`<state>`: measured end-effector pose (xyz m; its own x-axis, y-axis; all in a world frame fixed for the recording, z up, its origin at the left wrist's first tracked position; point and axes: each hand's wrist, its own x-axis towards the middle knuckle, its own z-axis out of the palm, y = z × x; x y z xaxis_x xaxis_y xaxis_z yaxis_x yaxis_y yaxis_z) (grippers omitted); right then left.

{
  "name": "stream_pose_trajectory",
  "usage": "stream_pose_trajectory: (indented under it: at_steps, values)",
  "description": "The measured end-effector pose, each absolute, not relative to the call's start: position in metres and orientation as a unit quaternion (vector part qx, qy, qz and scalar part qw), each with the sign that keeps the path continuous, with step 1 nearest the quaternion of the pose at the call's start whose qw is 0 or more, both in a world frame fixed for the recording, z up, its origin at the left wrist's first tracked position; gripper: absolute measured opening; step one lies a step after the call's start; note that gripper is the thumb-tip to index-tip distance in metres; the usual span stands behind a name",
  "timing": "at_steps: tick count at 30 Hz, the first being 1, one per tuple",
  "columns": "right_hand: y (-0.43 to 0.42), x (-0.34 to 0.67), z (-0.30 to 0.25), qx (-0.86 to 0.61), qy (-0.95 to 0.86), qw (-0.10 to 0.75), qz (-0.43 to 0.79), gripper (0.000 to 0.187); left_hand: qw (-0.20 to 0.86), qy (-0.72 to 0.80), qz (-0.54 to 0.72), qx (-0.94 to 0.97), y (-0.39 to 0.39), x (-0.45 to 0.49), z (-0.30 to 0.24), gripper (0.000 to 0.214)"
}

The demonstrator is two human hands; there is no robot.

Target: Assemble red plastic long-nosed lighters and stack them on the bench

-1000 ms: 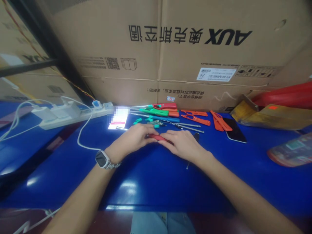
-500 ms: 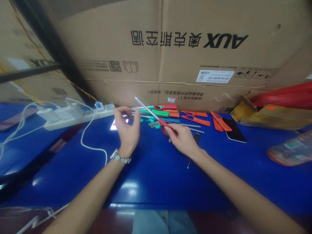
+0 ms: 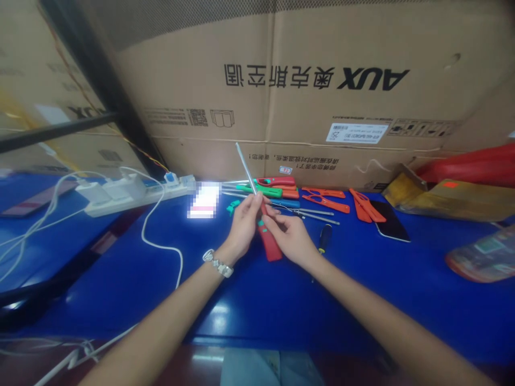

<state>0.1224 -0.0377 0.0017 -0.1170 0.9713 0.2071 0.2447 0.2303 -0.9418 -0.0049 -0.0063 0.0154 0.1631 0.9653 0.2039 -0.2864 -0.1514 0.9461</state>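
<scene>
A red long-necked lighter (image 3: 270,244) with a metal tube and green button is held in both hands above the blue table. My left hand (image 3: 246,222) is closed round it where the tube meets the red body. With thumb and fingers, my right hand (image 3: 287,230) grips the body beside the green button. Behind the hands lie more lighters, among them a red one (image 3: 277,182) and a green one (image 3: 261,191). Small green parts (image 3: 232,207) lie left of them. A screwdriver (image 3: 325,237) with a dark handle rests near my right wrist.
Orange handle shells (image 3: 328,201) lie to the right, by a dark phone (image 3: 392,225). A bright screen (image 3: 204,201) and a white power strip (image 3: 139,194) with cables are on the left. A large cardboard box (image 3: 298,118) stands behind. A clear bottle (image 3: 483,257) lies at far right.
My left hand has moved right and closed on the lighter. The lighter has turned more upright, and my right hand now holds it with the red body showing below.
</scene>
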Motion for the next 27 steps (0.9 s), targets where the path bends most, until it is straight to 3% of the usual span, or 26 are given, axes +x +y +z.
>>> stream_pose_trajectory:
  at_steps: [4,8,12,27]
  values:
    - [-0.037,0.13,0.008,-0.462,-0.595,0.49,0.438,0.037,0.42,0.369,0.521,0.645,-0.005,-0.021,0.029,0.033]
    - [-0.032,0.134,0.009,-0.43,-0.526,0.544,0.492,0.046,0.241,0.387,0.379,0.805,-0.012,-0.026,0.03,0.029]
    - [-0.027,0.135,0.0,-0.447,-0.515,0.54,0.493,0.055,0.1,0.362,0.277,0.885,-0.015,-0.027,0.022,0.027]
    - [-0.029,0.143,-0.015,-0.458,-0.552,0.564,0.41,0.057,0.024,0.372,0.264,0.89,-0.016,-0.024,0.012,0.027]
